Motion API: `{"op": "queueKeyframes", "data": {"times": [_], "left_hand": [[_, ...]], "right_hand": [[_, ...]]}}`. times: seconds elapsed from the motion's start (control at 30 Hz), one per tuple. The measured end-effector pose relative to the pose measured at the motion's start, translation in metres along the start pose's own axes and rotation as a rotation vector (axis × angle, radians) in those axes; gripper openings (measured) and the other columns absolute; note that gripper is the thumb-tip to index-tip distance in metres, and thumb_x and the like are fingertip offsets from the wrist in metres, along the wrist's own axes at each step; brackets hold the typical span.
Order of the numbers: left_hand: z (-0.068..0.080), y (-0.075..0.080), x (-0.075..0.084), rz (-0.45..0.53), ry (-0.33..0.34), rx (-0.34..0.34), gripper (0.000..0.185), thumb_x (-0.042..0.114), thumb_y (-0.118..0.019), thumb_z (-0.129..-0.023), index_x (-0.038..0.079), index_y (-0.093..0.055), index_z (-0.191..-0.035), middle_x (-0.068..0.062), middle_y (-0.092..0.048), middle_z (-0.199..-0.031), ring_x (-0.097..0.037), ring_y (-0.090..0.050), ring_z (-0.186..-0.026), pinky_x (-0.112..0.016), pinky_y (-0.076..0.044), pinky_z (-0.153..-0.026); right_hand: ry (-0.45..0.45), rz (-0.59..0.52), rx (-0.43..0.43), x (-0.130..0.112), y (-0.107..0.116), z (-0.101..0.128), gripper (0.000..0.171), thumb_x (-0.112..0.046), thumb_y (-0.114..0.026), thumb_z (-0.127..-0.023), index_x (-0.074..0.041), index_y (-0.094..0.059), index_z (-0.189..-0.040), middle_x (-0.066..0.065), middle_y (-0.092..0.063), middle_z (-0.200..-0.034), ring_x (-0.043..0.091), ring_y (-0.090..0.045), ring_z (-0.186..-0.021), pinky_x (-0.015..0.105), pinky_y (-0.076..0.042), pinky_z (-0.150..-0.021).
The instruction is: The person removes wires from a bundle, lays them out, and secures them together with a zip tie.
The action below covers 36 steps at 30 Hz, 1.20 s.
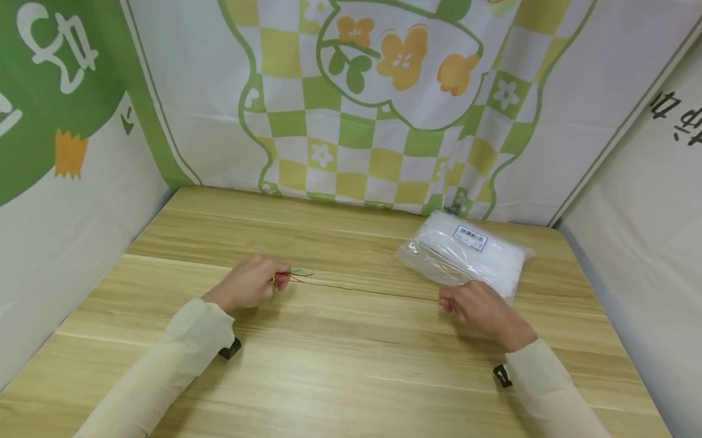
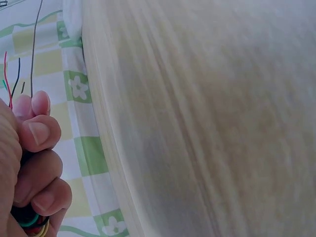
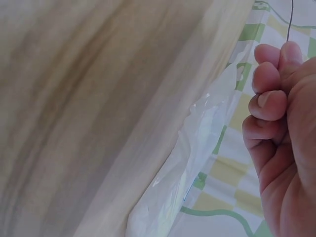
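Note:
My left hand (image 1: pixel 252 282) grips a small bundle of coloured wires (image 2: pixel 33 222), green, red, yellow and black. Loose ends, among them a red wire (image 2: pixel 7 79), stick out past the thumb and forefinger. One thin dark wire (image 1: pixel 365 290) runs nearly straight across from the left hand to the right. My right hand (image 1: pixel 479 308) pinches the far end of that wire between thumb and forefinger, its other fingers curled, as the right wrist view shows. Both hands are held over the wooden table (image 1: pixel 342 390). How much wire lies inside the left fist is hidden.
Behind the right hand lies a clear plastic bag (image 1: pixel 432 259) with white contents and a barcode label (image 1: pixel 470 238). A patterned cloth (image 1: pixel 355 140) hangs along the table's back edge, and printed side panels stand left and right.

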<state>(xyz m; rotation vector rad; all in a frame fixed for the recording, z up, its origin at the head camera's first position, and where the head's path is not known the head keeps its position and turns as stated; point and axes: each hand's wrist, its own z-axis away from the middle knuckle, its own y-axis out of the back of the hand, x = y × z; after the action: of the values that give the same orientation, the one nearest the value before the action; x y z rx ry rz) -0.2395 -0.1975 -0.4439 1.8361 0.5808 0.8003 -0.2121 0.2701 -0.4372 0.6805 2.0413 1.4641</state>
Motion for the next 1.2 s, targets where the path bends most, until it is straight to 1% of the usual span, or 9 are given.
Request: {"op": "queueKeyframes", "data": {"times": [0.07, 0.23, 0.37, 0.47, 0.67, 0.73, 0.9, 1.03, 1.2], "left_hand": [[0.000, 0.000, 0.000, -0.006, 0.000, -0.010, 0.033, -0.009, -0.064, -0.089, 0.019, -0.058, -0.072, 0.009, -0.057, -0.067, -0.005, -0.040, -0.059, -0.021, -0.032, -0.055], [-0.001, -0.001, 0.001, -0.011, -0.001, -0.043, 0.033, -0.009, -0.065, -0.089, 0.019, -0.058, -0.073, 0.008, -0.056, -0.068, -0.004, -0.038, -0.060, -0.020, -0.031, -0.056], [-0.002, -0.001, 0.002, -0.006, -0.001, -0.047, 0.033, -0.011, -0.065, -0.088, 0.018, -0.058, -0.074, 0.008, -0.056, -0.069, -0.005, -0.039, -0.060, -0.020, -0.030, -0.056], [-0.001, -0.002, 0.002, -0.026, -0.001, -0.056, 0.034, -0.011, -0.065, -0.087, 0.019, -0.056, -0.073, 0.008, -0.054, -0.069, -0.005, -0.040, -0.061, -0.021, -0.031, -0.057], [0.000, -0.002, 0.002, -0.051, -0.031, -0.143, 0.033, -0.007, -0.069, -0.091, 0.018, -0.054, -0.076, 0.010, -0.049, -0.071, -0.007, -0.040, -0.066, -0.024, -0.035, -0.064], [-0.001, -0.002, 0.003, -0.043, -0.040, -0.170, 0.031, -0.004, -0.070, -0.094, 0.018, -0.055, -0.078, 0.010, -0.049, -0.072, -0.006, -0.040, -0.066, -0.024, -0.035, -0.065], [-0.002, 0.000, 0.004, 0.002, -0.026, -0.213, 0.024, -0.001, -0.067, -0.099, 0.014, -0.058, -0.081, 0.009, -0.046, -0.071, -0.004, -0.034, -0.062, -0.021, -0.030, -0.061], [-0.003, 0.001, 0.003, 0.040, -0.011, -0.236, 0.022, 0.000, -0.062, -0.101, 0.011, -0.060, -0.082, 0.008, -0.041, -0.068, -0.004, -0.030, -0.059, -0.020, -0.027, -0.059], [-0.003, 0.002, 0.004, 0.084, 0.014, -0.270, 0.023, 0.005, -0.061, -0.104, 0.011, -0.059, -0.082, 0.009, -0.038, -0.066, -0.003, -0.029, -0.057, -0.020, -0.027, -0.058]], "right_hand": [[0.003, 0.003, 0.004, 0.001, 0.000, 0.000, 0.035, 0.014, -0.061, -0.084, -0.020, -0.059, -0.074, -0.011, -0.058, -0.067, 0.000, -0.046, -0.062, 0.025, -0.046, -0.059], [0.004, 0.017, -0.003, 0.004, -0.002, 0.002, 0.035, 0.009, -0.065, -0.089, -0.020, -0.057, -0.073, -0.012, -0.053, -0.066, 0.001, -0.045, -0.063, 0.025, -0.045, -0.060], [0.000, 0.012, -0.010, 0.006, -0.003, 0.004, 0.036, 0.007, -0.067, -0.090, -0.021, -0.055, -0.072, -0.013, -0.050, -0.065, 0.000, -0.043, -0.062, 0.024, -0.044, -0.060], [-0.005, -0.005, -0.021, 0.007, -0.004, 0.004, 0.035, 0.005, -0.068, -0.092, -0.020, -0.056, -0.072, -0.014, -0.050, -0.065, 0.000, -0.043, -0.062, 0.024, -0.045, -0.060], [-0.011, -0.036, -0.047, 0.008, -0.003, 0.003, 0.028, -0.001, -0.071, -0.097, -0.016, -0.062, -0.076, -0.011, -0.056, -0.068, 0.000, -0.047, -0.064, 0.027, -0.050, -0.063], [-0.014, -0.036, -0.055, 0.008, -0.002, 0.002, 0.026, -0.001, -0.072, -0.097, -0.015, -0.064, -0.077, -0.008, -0.059, -0.068, 0.000, -0.049, -0.064, 0.028, -0.052, -0.064], [-0.038, -0.023, -0.090, 0.007, -0.001, -0.001, 0.025, -0.003, -0.071, -0.098, -0.014, -0.065, -0.077, -0.006, -0.062, -0.069, 0.001, -0.052, -0.065, 0.030, -0.054, -0.066], [-0.057, -0.027, -0.121, 0.005, -0.001, -0.005, 0.023, -0.007, -0.071, -0.100, -0.015, -0.066, -0.079, -0.008, -0.060, -0.069, 0.001, -0.052, -0.065, 0.030, -0.055, -0.068], [-0.077, -0.042, -0.143, 0.000, 0.001, -0.009, 0.024, -0.010, -0.070, -0.101, -0.015, -0.065, -0.078, -0.011, -0.056, -0.068, 0.001, -0.048, -0.063, 0.029, -0.052, -0.065]]}}
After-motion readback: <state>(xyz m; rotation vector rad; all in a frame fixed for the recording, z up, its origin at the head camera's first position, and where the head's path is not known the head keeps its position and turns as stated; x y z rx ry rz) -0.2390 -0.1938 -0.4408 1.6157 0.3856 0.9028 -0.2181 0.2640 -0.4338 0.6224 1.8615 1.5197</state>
